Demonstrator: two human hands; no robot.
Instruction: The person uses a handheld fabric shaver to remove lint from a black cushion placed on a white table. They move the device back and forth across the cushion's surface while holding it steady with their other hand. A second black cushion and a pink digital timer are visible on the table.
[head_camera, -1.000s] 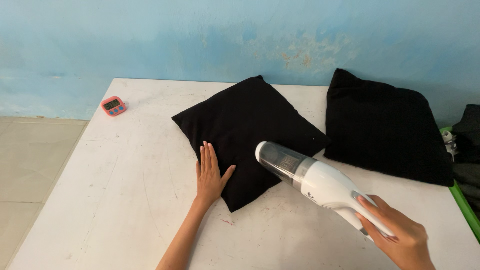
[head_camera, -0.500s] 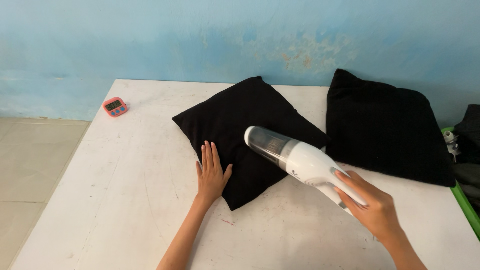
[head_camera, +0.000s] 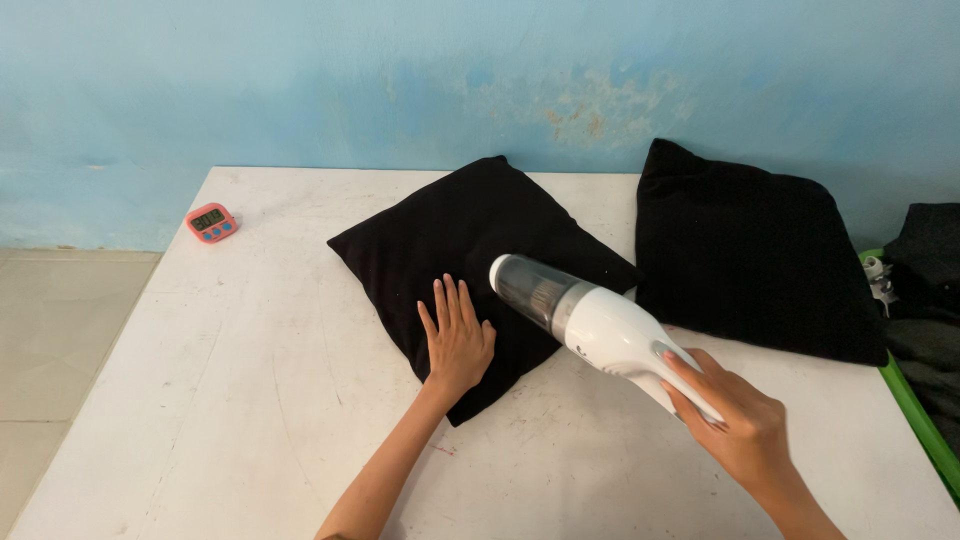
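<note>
The handheld vacuum (head_camera: 590, 318), gripped by the right hand (head_camera: 735, 420), has slid left over the black cushion (head_camera: 470, 240).

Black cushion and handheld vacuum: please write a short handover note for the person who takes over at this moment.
Left hand: flat, palm down, on the near corner of the black cushion, pinning it.
Right hand: fingers closed on the handle of the white handheld vacuum; its clear nozzle end lies over the cushion's right part.
Cushion lies diamond-wise on the white table. A second black cushion lies to the right, untouched by either hand. A small red timer sits at the far left.
Done: the pictures do not show how much is cleaned. Left: cannot tell.
</note>
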